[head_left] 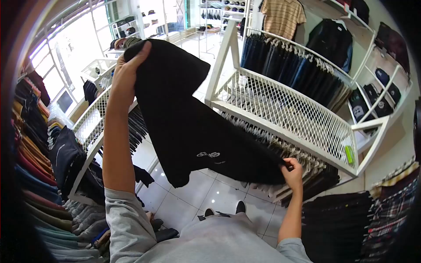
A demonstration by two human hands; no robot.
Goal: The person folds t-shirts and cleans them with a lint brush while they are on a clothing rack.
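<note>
A black T-shirt [184,127] with a small pale print hangs stretched between my two hands, in front of a white rack. My left hand [130,65], raised at the upper left, has its fingers closed on one end of the cloth; a sleeve spreads out to the right of it. Lower down on the right, my right hand [293,172] pinches the other end between thumb and fingers. The shirt is tilted, sloping down from left to right. Part of the fingers of my left hand is hidden behind the fabric.
A white mesh-topped rack [285,103] with hanging clothes stands ahead on the right, a green object [349,154] on its corner. Another mesh rack [90,125] is at the left. Rows of clothes [37,175] line the left side; dark garments [335,223] hang lower right.
</note>
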